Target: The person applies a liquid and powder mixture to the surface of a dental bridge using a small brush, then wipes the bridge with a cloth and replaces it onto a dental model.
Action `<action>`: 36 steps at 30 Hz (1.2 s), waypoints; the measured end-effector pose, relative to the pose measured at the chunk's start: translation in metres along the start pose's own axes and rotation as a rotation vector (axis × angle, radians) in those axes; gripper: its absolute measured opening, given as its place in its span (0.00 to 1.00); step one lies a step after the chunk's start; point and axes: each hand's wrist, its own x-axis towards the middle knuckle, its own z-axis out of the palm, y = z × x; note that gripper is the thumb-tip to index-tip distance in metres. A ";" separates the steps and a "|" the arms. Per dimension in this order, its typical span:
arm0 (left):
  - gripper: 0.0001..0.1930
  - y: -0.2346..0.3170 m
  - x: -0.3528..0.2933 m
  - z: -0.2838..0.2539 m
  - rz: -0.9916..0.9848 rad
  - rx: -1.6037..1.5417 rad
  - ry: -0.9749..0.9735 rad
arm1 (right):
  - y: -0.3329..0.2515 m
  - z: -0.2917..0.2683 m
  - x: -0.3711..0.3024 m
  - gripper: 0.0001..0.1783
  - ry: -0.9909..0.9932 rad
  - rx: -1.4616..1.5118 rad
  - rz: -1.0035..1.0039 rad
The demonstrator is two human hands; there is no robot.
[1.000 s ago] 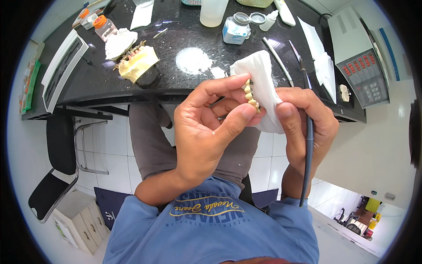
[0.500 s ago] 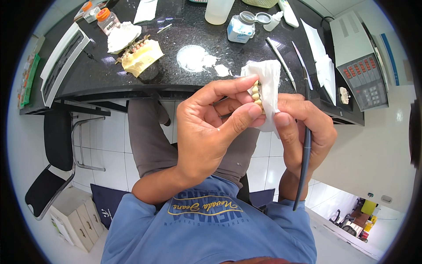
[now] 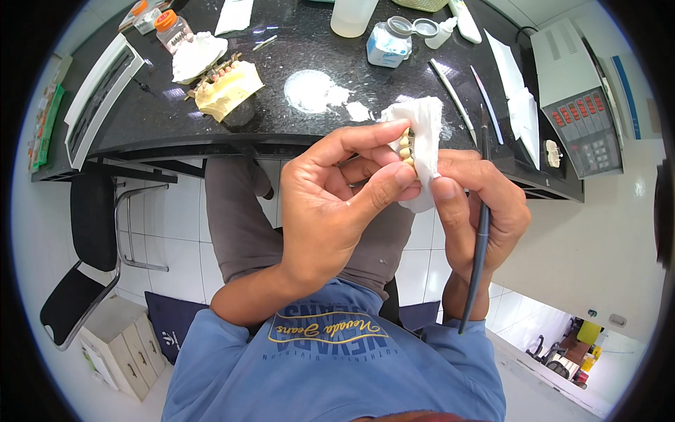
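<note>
Between the thumb and fingertips of my left hand (image 3: 327, 204) is a dental bridge (image 3: 405, 149), a short row of yellowish tooth crowns. White tissue paper (image 3: 426, 119) lies against the bridge's right side, partly hiding it. My right hand (image 3: 485, 200) pinches that tissue between thumb and index finger. A slim dark brush (image 3: 476, 257) also rests in my right hand, its handle slanting down past the wrist. Both hands are raised in front of the bench edge, close together.
On the black bench (image 3: 260, 130) stand a yellow dental model (image 3: 228, 91), an orange-capped jar (image 3: 172, 32), an open-lidded jar (image 3: 388, 48) and a translucent cup (image 3: 350, 17). White powder (image 3: 309, 91) lies mid-bench. At right are slender tools (image 3: 453, 98) and a control unit (image 3: 580, 105).
My right hand, with the tissue and brush, has shifted slightly left. The tissue sits a little closer around the bridge; my left hand has barely moved.
</note>
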 end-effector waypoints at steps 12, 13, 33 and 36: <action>0.18 -0.008 0.007 0.000 -0.023 -0.102 0.010 | 0.005 0.003 -0.007 0.04 0.099 0.067 0.116; 0.18 -0.007 0.007 0.001 -0.024 -0.111 0.011 | 0.002 0.003 -0.006 0.05 0.137 0.065 0.176; 0.22 0.134 0.031 -0.089 0.325 0.740 0.123 | 0.083 -0.070 0.065 0.14 0.667 -0.512 -0.067; 0.21 0.149 0.053 -0.102 0.199 0.833 0.056 | 0.060 -0.031 0.069 0.13 0.529 -0.365 -0.136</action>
